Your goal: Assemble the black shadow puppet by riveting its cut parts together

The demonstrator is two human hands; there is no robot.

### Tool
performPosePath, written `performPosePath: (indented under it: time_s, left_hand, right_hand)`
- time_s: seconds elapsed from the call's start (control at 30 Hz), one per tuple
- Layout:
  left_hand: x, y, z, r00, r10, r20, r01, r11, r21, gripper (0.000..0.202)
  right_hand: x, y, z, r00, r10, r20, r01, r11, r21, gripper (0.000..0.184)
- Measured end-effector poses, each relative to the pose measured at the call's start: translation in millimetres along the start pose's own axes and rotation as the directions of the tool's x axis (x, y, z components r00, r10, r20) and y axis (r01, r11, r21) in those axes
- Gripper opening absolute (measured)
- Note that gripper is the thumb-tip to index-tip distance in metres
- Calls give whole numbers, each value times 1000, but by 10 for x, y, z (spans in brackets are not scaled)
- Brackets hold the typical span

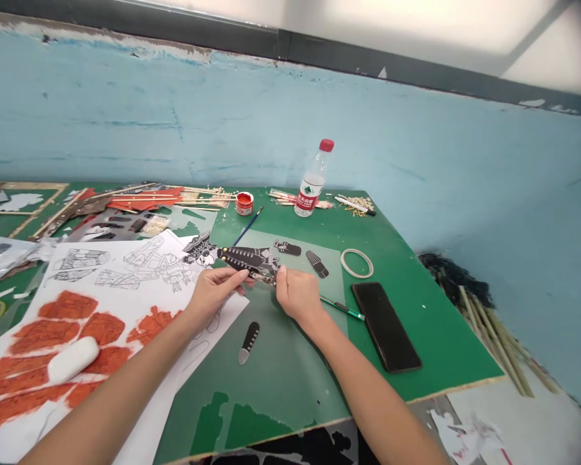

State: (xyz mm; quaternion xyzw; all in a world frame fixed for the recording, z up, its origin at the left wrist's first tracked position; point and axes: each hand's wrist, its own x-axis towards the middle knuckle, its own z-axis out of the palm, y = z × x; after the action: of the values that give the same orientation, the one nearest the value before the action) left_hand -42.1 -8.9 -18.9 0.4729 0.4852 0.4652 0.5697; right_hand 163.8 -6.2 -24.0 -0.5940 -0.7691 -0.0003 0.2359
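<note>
A black-and-white cut-out shadow puppet figure (244, 257), with a patterned head and gold round fasteners, lies between my hands above the clear plastic sheet. At its lower edge, my left hand (217, 287) pinches the figure between thumb and fingers. My right hand (297, 290) is closed in a fist at the figure's right end. A small shiny part (264, 278) sticks out from that fist toward my left fingers; what it belongs to is hidden. Loose black cut-out pieces lie near, one (249, 342) below my hands and another (317, 263) to the right.
To the right are a phone (386, 326), a green craft knife (343, 307) and a tape ring (357, 263). Behind stand a water bottle (312, 181) and a red paint pot (244, 203). Printed paper (140, 310) with a white case (73, 360) covers the left.
</note>
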Motion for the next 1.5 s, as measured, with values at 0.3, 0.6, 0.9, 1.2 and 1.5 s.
performPosePath:
  time_s: [0.3,0.6,0.9,1.2,1.5]
  left_hand:
    - [2,3,11,1000,-1,-1,1,1000,-1,31]
    - [9,-23,-5,1000,11,11,-11,1000,6,31]
    - [-1,42,43,1000,-2,-4,2,1000,-22,29]
    - [-2,25,52,1000,8,-13,-9,998,-63,29]
    - [-3,-6,58,999,35,-9,-36,998,-54,40]
  right_hand:
    - [1,1,-19,1000,15,8,-15,1000,14,54]
    - [23,-28,-49,987,81,140,-79,997,-23,56]
    - [135,-112,-211,903,202,379,-205,978,-33,58]
    - [147,-117,-228,873,226,431,-269,962,40,56]
    - [145,-162,-308,866,250,433,-320,943,94,53]
